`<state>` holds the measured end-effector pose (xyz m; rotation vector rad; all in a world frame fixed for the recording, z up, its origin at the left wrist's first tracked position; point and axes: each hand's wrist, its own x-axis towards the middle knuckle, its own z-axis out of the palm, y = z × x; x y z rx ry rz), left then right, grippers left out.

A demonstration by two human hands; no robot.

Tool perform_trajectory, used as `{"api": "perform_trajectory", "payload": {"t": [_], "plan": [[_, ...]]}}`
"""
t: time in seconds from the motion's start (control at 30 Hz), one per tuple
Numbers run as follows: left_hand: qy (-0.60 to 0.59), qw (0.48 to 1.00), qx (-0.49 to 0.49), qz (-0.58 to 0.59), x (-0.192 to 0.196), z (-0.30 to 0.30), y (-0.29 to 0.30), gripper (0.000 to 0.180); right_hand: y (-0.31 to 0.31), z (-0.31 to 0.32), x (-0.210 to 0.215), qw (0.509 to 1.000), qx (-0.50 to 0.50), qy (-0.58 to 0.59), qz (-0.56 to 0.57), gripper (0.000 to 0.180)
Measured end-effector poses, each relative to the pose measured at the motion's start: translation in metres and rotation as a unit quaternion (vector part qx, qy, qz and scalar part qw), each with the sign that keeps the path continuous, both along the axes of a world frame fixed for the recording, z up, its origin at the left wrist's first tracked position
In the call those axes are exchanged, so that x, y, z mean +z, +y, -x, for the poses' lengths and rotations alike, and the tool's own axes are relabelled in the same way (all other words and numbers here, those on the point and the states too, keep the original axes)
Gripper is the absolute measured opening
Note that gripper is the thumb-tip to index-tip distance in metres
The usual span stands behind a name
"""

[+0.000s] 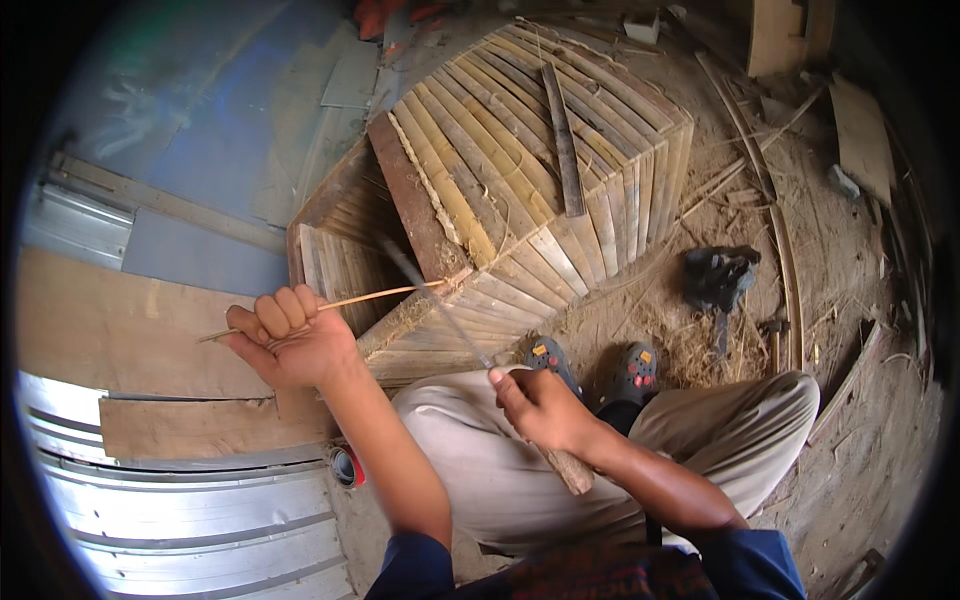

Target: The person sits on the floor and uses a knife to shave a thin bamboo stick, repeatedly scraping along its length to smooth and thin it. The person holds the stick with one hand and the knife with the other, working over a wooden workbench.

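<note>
My left hand [290, 335] is closed in a fist, palm side up, around a thin cane-like strip [375, 296]. The strip runs right to the near corner of a boxy slatted bamboo frame [590, 235], where fibres are bunched. In my right hand [545, 408] is a long narrow knife with a rough wooden handle [568, 472]. Its blade [440, 308], blurred by motion, points up and left, crossing the strip near that corner. I cannot tell whether blade and strip touch. A reddish board [415, 200] edges the frame's open side.
A dark flat bar [563, 140] lies across the slats. On the dirt floor to the right are a black plastic bundle [718, 275], shavings and a long wooden strip [785, 270]. Corrugated metal sheets [200, 510] and boards [190, 428] cover the left. A red-rimmed roll [347, 466] sits beside them.
</note>
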<state>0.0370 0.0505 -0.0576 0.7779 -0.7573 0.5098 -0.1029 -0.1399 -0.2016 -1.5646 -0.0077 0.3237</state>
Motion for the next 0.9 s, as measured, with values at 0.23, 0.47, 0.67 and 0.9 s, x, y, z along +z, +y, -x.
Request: {"api": "perform_trajectory", "payload": {"t": [0.23, 0.47, 0.67, 0.9], "plan": [[0.134, 0.937, 0.306, 0.101, 0.006, 0.0, -0.017, 0.047, 0.014, 0.005, -0.005, 0.998, -0.049, 0.046, -0.008, 0.055], [0.123, 0.921, 0.366, 0.054, 0.004, -0.001, -0.017, 0.048, 0.016, 0.02, -0.019, 0.99, -0.117, -0.01, 0.073, 0.052], [0.181, 0.944, 0.22, 0.169, 0.005, -0.001, 0.015, 0.037, -0.014, 0.029, -0.023, 0.982, -0.07, 0.069, -0.159, 0.05], [0.283, 0.935, 0.055, 0.205, 0.001, 0.011, -0.016, 0.027, -0.068, 0.034, 0.004, 0.944, -0.194, 0.012, -0.268, 0.035]]}}
